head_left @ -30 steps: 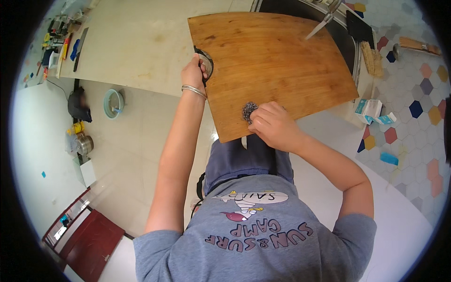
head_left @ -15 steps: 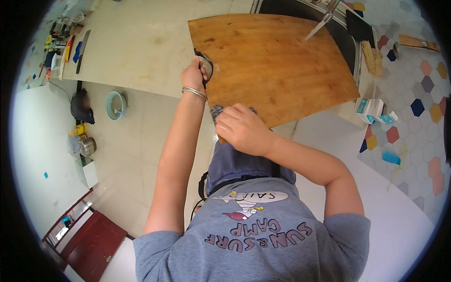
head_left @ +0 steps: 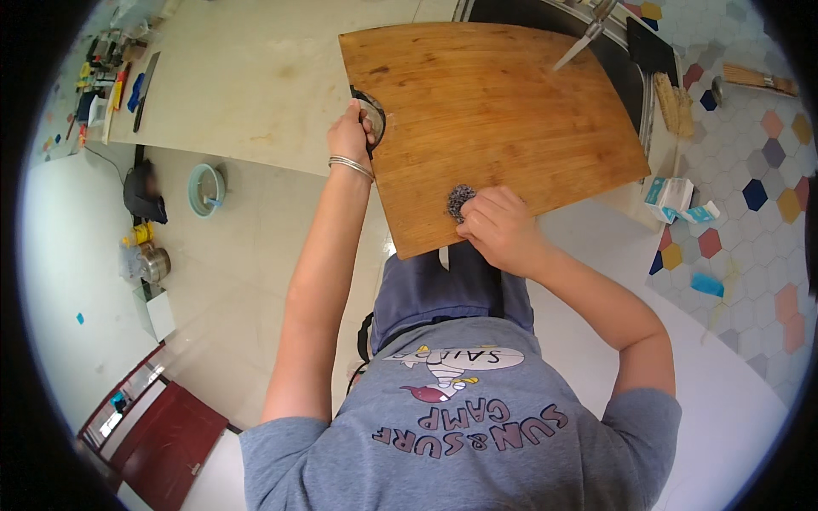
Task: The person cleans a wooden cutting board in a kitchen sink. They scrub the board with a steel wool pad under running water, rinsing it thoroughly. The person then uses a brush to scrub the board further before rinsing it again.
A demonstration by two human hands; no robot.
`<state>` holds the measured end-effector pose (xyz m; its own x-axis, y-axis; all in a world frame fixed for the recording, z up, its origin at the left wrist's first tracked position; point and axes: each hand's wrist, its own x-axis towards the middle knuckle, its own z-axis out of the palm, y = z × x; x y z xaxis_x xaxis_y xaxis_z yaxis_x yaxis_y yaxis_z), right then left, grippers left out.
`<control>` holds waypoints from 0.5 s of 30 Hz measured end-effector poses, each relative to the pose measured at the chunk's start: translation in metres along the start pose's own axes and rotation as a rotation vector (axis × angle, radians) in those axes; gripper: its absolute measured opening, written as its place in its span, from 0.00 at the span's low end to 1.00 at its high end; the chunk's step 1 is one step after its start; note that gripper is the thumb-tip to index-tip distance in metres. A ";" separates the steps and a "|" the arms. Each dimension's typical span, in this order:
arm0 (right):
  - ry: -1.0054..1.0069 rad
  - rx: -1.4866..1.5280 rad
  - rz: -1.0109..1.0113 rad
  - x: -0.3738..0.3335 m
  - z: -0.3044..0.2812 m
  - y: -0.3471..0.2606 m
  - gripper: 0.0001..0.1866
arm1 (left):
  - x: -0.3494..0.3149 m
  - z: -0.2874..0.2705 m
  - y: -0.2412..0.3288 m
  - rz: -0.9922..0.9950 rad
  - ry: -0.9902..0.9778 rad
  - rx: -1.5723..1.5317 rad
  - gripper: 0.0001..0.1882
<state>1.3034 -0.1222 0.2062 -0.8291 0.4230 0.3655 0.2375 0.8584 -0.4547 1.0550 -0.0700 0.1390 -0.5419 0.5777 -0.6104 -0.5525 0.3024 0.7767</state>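
Note:
A large wooden cutting board (head_left: 503,111) lies tilted across the corner of the counter and partly over the sink. My left hand (head_left: 350,134) is closed round the board's left edge, at a dark-rimmed half-round handle cutout (head_left: 372,119). In my right hand (head_left: 497,220) is a grey steel wool scourer (head_left: 460,201), pressed to the board's surface near its front edge. My right fingers cover part of the scourer.
The sink (head_left: 520,13) with its faucet (head_left: 584,43) lies beyond the board. Knives and bottles (head_left: 106,72) crowd the counter's far left. A blue-white carton (head_left: 669,198) stands at right. On the floor sits a light blue basin (head_left: 206,191).
My right hand has moved the scourer rightward along the board's front part, away from its left front corner. My left hand keeps its grip on the handle cutout.

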 end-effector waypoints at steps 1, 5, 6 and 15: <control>-0.004 -0.009 0.011 0.001 0.000 -0.002 0.05 | -0.001 -0.001 0.000 -0.001 -0.010 -0.001 0.15; 0.034 0.034 -0.027 0.034 0.018 -0.025 0.04 | 0.003 0.010 -0.002 -0.015 -0.054 0.022 0.15; 0.025 0.035 -0.033 0.038 0.022 -0.031 0.04 | 0.003 0.009 -0.002 -0.022 -0.052 0.033 0.15; 0.162 0.029 0.036 0.032 0.024 -0.027 0.03 | -0.001 0.009 0.000 -0.012 -0.021 -0.031 0.15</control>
<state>1.2584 -0.1389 0.2113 -0.7274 0.4968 0.4733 0.2493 0.8340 -0.4922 1.0610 -0.0636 0.1408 -0.5219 0.5899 -0.6161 -0.5787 0.2857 0.7639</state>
